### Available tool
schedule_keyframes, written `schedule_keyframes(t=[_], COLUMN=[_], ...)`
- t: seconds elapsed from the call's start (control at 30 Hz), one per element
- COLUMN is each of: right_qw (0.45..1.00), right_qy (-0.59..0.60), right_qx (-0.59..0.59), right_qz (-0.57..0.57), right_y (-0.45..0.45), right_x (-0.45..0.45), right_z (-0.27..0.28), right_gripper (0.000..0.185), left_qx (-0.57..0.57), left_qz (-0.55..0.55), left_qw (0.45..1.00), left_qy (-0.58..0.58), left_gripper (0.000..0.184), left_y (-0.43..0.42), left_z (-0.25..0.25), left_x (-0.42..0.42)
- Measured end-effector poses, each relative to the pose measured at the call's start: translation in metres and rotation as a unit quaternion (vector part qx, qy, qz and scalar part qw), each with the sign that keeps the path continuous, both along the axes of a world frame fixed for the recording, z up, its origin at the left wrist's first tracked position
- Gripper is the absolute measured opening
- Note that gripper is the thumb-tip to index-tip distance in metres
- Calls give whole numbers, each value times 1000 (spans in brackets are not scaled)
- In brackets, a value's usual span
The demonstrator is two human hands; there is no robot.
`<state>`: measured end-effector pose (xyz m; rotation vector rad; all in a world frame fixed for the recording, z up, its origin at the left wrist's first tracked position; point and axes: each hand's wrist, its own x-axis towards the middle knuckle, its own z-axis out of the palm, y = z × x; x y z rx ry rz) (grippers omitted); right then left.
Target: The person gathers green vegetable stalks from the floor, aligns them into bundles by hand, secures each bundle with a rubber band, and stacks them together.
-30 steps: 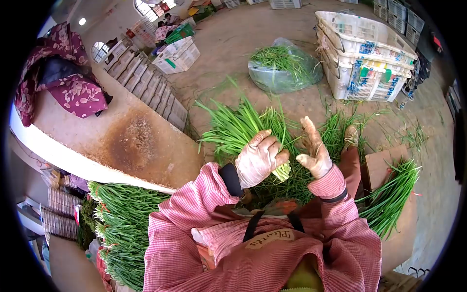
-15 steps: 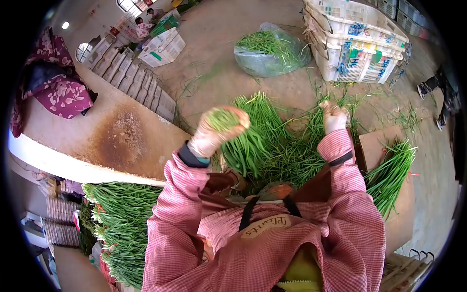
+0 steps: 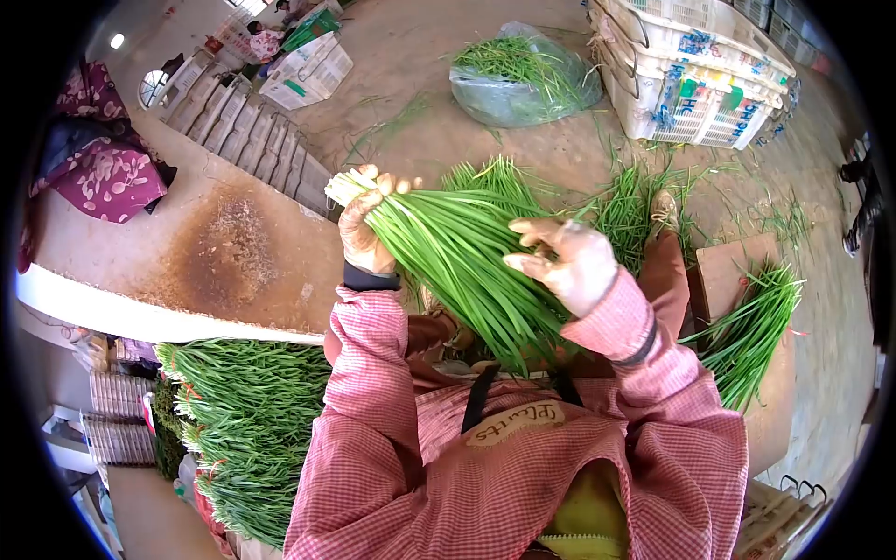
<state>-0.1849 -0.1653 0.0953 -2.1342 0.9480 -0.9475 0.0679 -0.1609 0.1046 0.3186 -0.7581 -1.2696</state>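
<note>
The left hand (image 3: 368, 224) is closed around the bunch of garlic chives (image 3: 467, 257) by its pale stem end, holding it above the lap, leaves slanting toward the near right. The right hand (image 3: 577, 266) is over the leaves, fingers parted and curved; I cannot tell whether they touch. Tied bunches (image 3: 257, 434) lie near left; far off, a plastic bag (image 3: 499, 107) of greens sits left of stacked white crates (image 3: 695, 103).
</note>
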Motion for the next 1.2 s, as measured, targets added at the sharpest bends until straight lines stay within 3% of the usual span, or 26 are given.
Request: schedule_keyframes(t=[0.03, 0.07, 0.1, 0.17, 0.2, 0.27, 0.33, 0.37, 0.4, 0.47, 0.53, 0.6, 0.63, 0.73, 0.8, 0.83, 0.93, 0.97, 1.0, 1.07, 1.13, 1.2], right_qw=[1000, 999, 976, 816, 703, 705, 857, 989, 998, 995, 996, 996, 989, 977, 992, 989, 982, 990, 984, 953, 931, 936], right_qy=[21, -44, -122, -238, -329, -278, -241, -87, 49, -24, 46, 41, -52, -97, 103, 108, 145, 59, 119, 250, 275, 217], right_qx=[11, -24, 161, 472, 524, 433, 362, 78, -32, -66, -18, -58, 67, 100, 14, 56, 26, -39, -66, -71, -139, -130], right_qz=[-2, -4, 78, 234, 350, 489, 278, 95, 18, 70, 68, 46, 121, 164, 74, 83, 116, 124, 118, 157, 197, 244], right_y=[-6, -11, -15, -16, -14, -18, -22, -22, -24, -9, 5, 2, -8, -3, 8, 13, 8, 10, 8, 14, 29, 38], right_x=[14, 26, 26, 7, -9, -35, -19, -6, 6, 39, 68, 88, 96, 118, 120, 129, 180, 205, 231, 295, 357, 408], right_z=[-12, -20, -24, 2, 9, 21, -1, -13, -30, -54, -63, -82, -101, -107, -69, -50, -25, -8, -4, 20, 25, 14], right_gripper=[28, 21, 18, 11, 11, 13, 31, 71, 107, 120, 126, 122, 117, 85, 59, 49, 49, 46, 49, 59, 74, 91], left_qx=[9, 9, 12, 16, 18, 39, 74, 90, 101, 89, 98, 98, 109, 82, 63, 53, 3, 22, 40, 41, 54, -15], left_qz=[-11, -13, -26, -33, -27, -23, -8, 5, 18, 69, 38, 52, 63, 75, 75, 92, 132, 200, 268, 331, 266, 289], left_qw=[1000, 1000, 1000, 999, 999, 999, 997, 996, 995, 992, 992, 984, 980, 975, 977, 978, 986, 976, 961, 931, 922, 896], left_qy=[10, 11, 9, 16, 16, 14, -12, -16, -21, -54, 63, 141, 156, 194, 189, 177, 104, 84, 63, 150, 275, 337], left_gripper=[30, 30, 30, 30, 30, 28, 28, 29, 29, 28, 28, 31, 30, 31, 44, 52, 73, 73, 73, 59, 48, 36], left_y=[0, 1, 2, 7, 10, 12, 13, 15, 16, 15, 19, 24, 25, 34, 43, 49, 67, 74, 79, 88, 101, 107], left_z=[-1, -4, -7, -14, -16, -19, -23, -22, -21, -33, -31, -29, -33, -44, -50, -43, -41, -47, -47, -45, -44, -55], left_x=[-4, -5, -3, 4, 8, 11, 5, -5, -16, -25, -36, -37, -30, -13, 0, 8, 42, 53, 64, 99, 155, 206])
